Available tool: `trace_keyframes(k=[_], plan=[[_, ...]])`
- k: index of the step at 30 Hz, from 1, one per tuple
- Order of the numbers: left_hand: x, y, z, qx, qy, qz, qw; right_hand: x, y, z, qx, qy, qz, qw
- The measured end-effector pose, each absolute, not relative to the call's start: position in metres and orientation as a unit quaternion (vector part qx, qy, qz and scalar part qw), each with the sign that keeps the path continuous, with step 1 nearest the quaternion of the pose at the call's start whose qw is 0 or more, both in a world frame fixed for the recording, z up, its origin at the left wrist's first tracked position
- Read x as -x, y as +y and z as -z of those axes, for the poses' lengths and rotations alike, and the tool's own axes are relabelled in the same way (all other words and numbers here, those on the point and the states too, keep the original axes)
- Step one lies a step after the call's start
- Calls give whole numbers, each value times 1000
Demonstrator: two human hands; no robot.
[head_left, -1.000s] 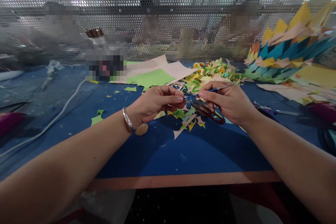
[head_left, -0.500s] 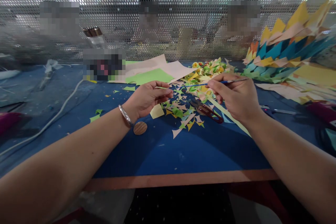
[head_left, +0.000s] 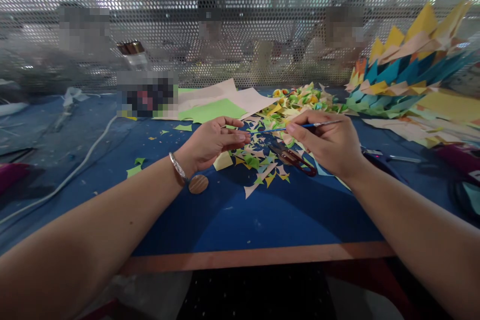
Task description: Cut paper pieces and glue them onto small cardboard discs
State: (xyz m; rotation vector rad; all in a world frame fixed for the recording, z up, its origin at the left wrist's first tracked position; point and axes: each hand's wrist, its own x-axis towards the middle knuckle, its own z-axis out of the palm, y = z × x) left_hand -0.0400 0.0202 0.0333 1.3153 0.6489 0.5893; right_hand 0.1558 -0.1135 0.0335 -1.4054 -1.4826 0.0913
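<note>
My right hand (head_left: 326, 142) is closed round a thin blue stick (head_left: 311, 125), its tip pointing left toward my other hand. Over the table's middle, my left hand (head_left: 215, 142) has thumb and fingertips close together at the stick's tip; whatever they may pinch is too small to make out. Beneath and between the hands lie many cut paper scraps (head_left: 268, 172) in green, yellow and pink. Dark red snips (head_left: 300, 161) rest on the scraps beside my right hand. A round wooden disc (head_left: 198, 184) lies by my left wrist.
Pink and green paper sheets (head_left: 215, 109) lie behind my left hand. A pile of curled paper pieces (head_left: 303, 97) is at the back. At the right stands a layered folded-paper piece (head_left: 401, 72). A white cable (head_left: 80, 160) crosses the left side. A perforated metal screen (head_left: 240, 25) rises behind.
My right hand has moved slightly left with the blue stick, bringing the stick's tip to my left fingertips. My left hand has barely moved.
</note>
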Motion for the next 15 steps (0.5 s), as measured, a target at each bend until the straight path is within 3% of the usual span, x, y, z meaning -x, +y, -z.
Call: trace_keyframes(k=[8, 15], plan=[[37, 18, -36, -542, 296, -239, 749, -154, -115, -34, 588, -621, -50, 516], [40, 15, -35, -600, 288, -248, 703, -150, -115, -34, 575, -611, -97, 535]])
